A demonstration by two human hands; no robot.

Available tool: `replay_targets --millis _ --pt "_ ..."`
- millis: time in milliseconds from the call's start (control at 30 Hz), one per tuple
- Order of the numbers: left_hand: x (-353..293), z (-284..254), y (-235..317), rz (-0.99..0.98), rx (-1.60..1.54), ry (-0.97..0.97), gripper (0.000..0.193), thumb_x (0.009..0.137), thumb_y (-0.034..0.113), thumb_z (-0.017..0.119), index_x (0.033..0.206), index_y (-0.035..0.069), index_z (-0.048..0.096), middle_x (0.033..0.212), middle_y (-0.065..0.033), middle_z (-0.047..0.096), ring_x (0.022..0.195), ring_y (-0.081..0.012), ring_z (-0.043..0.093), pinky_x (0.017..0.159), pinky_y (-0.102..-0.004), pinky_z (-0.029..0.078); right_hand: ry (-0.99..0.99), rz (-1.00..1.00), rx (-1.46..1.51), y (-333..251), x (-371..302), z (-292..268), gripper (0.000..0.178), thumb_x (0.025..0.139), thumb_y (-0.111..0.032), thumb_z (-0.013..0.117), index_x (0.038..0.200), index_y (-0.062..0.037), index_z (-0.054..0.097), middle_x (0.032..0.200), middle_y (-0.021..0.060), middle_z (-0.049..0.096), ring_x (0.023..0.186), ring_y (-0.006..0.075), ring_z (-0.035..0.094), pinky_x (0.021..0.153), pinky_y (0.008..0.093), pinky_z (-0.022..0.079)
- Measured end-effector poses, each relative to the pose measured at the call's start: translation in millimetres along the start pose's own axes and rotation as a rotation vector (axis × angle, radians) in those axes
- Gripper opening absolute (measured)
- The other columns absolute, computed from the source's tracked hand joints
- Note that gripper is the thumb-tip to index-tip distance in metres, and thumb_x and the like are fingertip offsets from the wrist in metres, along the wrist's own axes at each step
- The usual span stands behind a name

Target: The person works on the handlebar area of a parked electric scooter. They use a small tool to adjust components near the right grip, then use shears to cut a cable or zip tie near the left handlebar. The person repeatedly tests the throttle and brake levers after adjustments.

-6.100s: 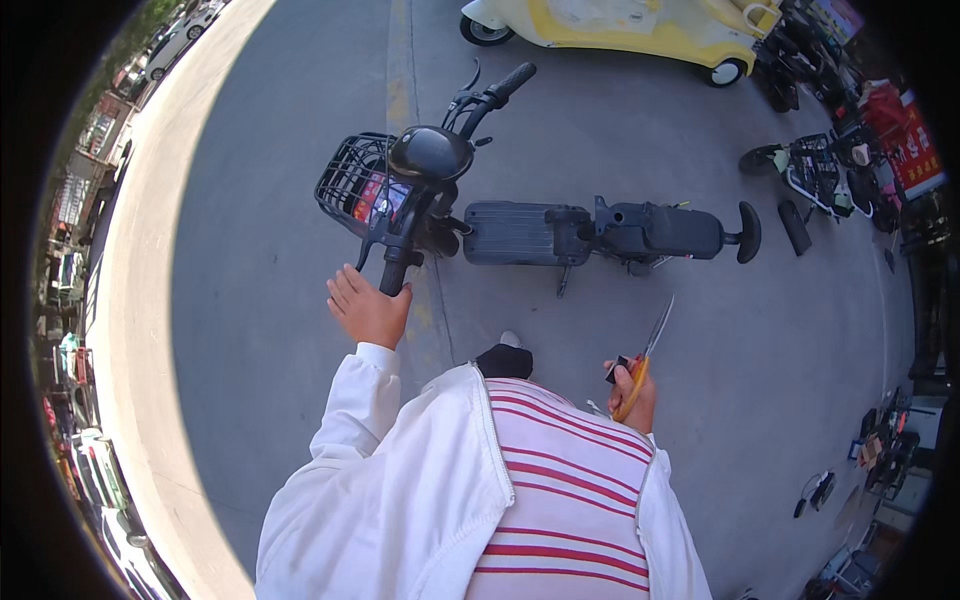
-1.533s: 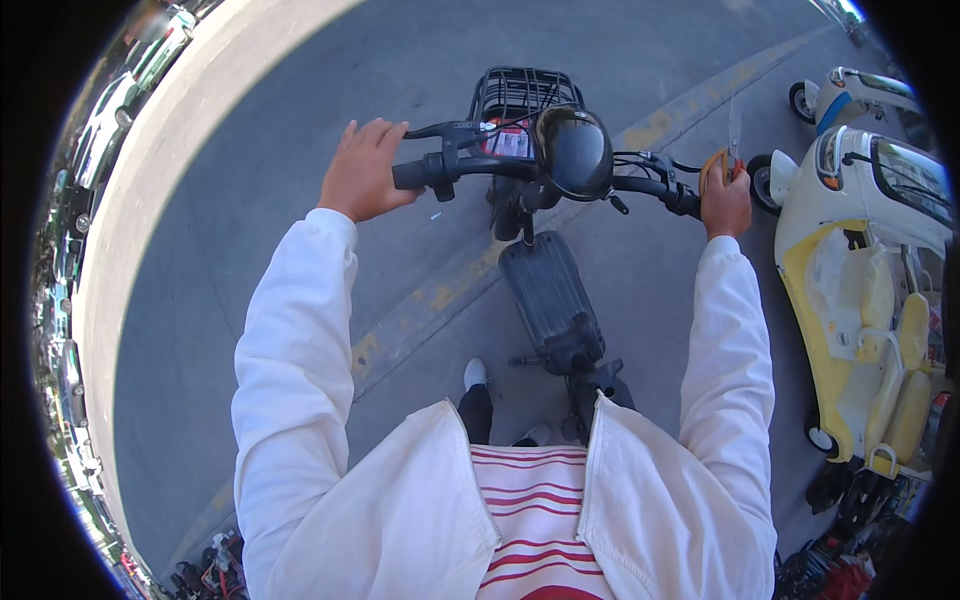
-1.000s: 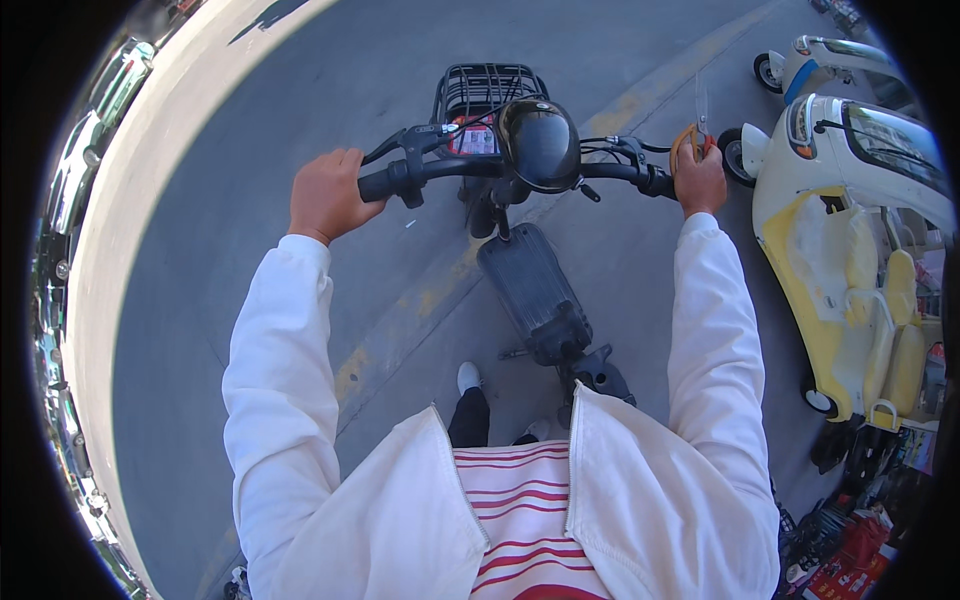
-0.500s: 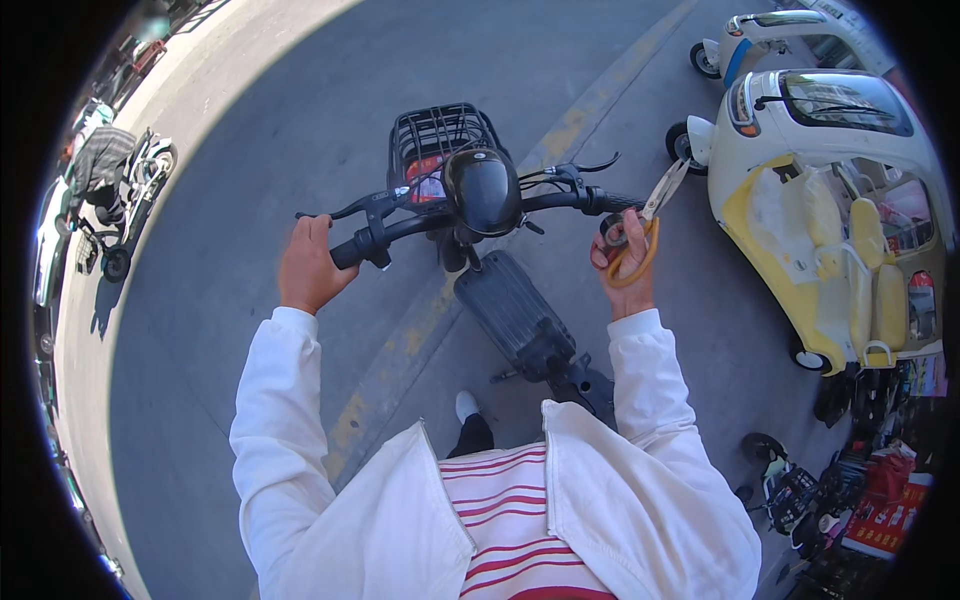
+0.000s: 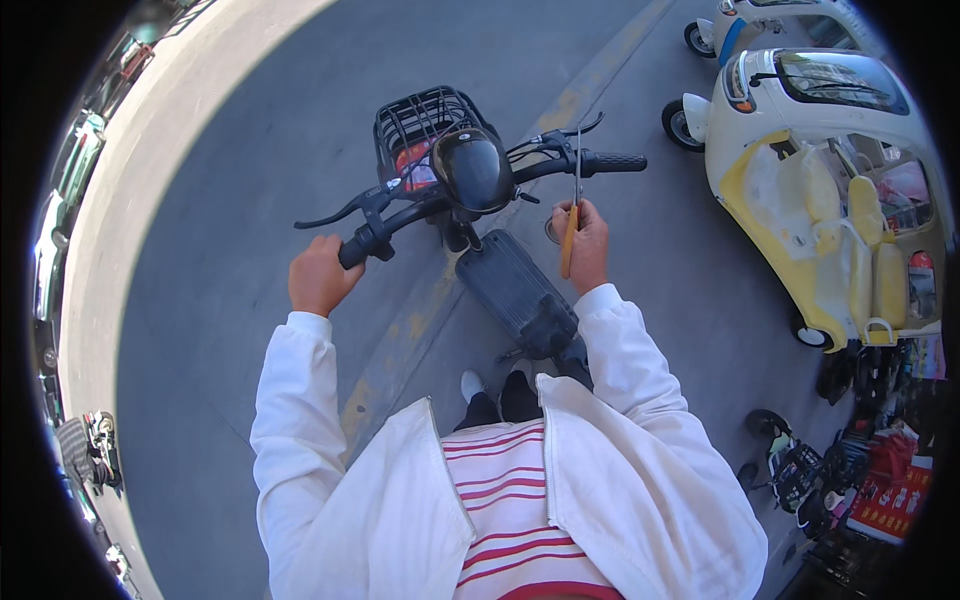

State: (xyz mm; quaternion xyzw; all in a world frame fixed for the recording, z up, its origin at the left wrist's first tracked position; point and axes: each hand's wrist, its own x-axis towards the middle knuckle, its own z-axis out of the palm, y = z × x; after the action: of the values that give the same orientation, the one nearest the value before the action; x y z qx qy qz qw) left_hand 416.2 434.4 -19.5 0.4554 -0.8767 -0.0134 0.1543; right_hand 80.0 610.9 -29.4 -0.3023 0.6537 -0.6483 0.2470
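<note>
My left hand (image 5: 325, 277) is wrapped round the left handlebar grip (image 5: 352, 250) of a black electric bike. In my right hand (image 5: 590, 245) is a pair of scissors with orange handles (image 5: 571, 238), seen edge-on, its blades pointing away from me past the right brake lever (image 5: 592, 123). A dark ring, likely a roll of tape (image 5: 551, 231), shows at my right fingers, mostly hidden by them. The right handlebar grip (image 5: 615, 162) is free of my hand. Between the handlebars sit a round black headlight (image 5: 473, 170) and a wire basket (image 5: 432, 108) with something red in it.
The bike's ridged black footboard (image 5: 510, 280) lies before my feet. A white and yellow three-wheeler (image 5: 745, 190) stands at the right, with another (image 5: 735, 35) behind it. Parked bikes (image 5: 795, 470) crowd the lower right. At the far left, a rider (image 5: 75, 450) passes along the sunlit road.
My right hand has moved left, away from the right grip, and the scissors have turned edge-on. The handlebar has turned leftward. Both feet now show. The rider at the left has moved nearer.
</note>
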Motion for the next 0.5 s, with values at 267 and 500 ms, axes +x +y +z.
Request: replay_targets --millis 267,500 --pt "-15.1 -3.6 -12.9 -0.252 0.026 -0.440 0.027 0.070 0.032 0.072 0.084 0.008 0.071 0.082 -0.0166 0.071 0.079 -0.0381 0.068 0.071 -0.0468 0.053 -0.205 0.041 -0.117 -4.1 23.5 8.3 0.033 0.085 -0.018 0.079 0.108 0.0017 0.066 0.087 0.0044 0.066 0.078 0.0101 0.058 0.071 0.0264 0.049" --pt "-23.4 31.7 5.5 -0.311 -0.031 -0.337 0.028 0.069 0.032 0.071 0.086 0.009 0.073 0.082 -0.0168 0.072 0.080 -0.0394 0.068 0.073 -0.0474 0.053 -0.312 -0.014 -0.319 3.5 32.2 25.6 0.049 0.080 -0.029 0.084 0.116 -0.0014 0.066 0.093 0.0107 0.072 0.080 0.0208 0.067 0.075 0.0337 0.053"
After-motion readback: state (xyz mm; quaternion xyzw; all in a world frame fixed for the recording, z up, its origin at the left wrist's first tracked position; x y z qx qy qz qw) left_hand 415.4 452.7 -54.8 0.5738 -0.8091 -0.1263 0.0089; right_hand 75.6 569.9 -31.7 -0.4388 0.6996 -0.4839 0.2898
